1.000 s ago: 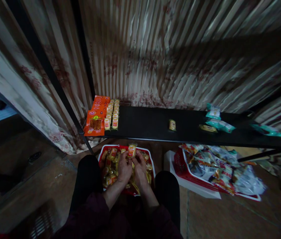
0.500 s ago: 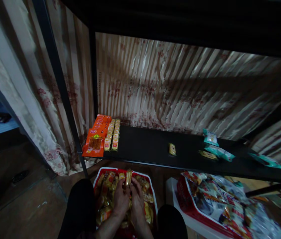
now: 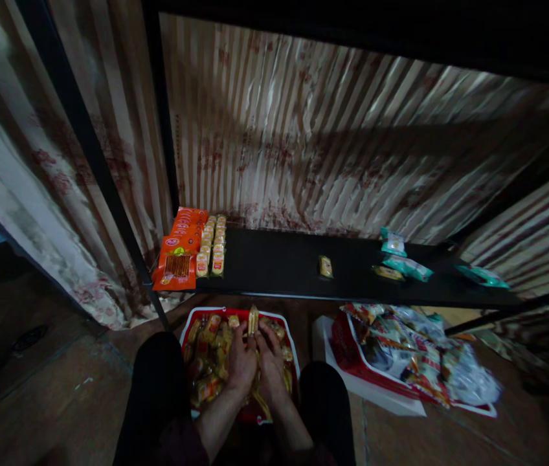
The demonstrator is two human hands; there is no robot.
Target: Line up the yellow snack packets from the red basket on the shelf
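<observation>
Between my two hands stands a small gold-wrapped snack pack (image 3: 254, 320), held upright by the fingertips. My left hand (image 3: 241, 362) closes on it from the left, and my right hand (image 3: 270, 364) from the right. Both hands are above a red basket with a white rim (image 3: 294, 343), which is filled with similar wrapped snack packs (image 3: 209, 388). On the black shelf (image 3: 274, 259) beyond, two rows of the same packs (image 3: 211, 246) stand beside orange snack bags (image 3: 180, 249). My palms hide part of the basket's contents.
One single pack (image 3: 325, 266) lies mid-shelf; teal packets (image 3: 406, 266) lie further right. A second red basket (image 3: 347, 353) with larger bags is on the floor at right, by a white box (image 3: 323, 343). A black post (image 3: 104, 181) rises at left, before striped curtains (image 3: 274, 129).
The view has shifted, so the shelf sits higher and slightly left in the picture. Both hands still hold the pack over the basket, and it now points more upright.
</observation>
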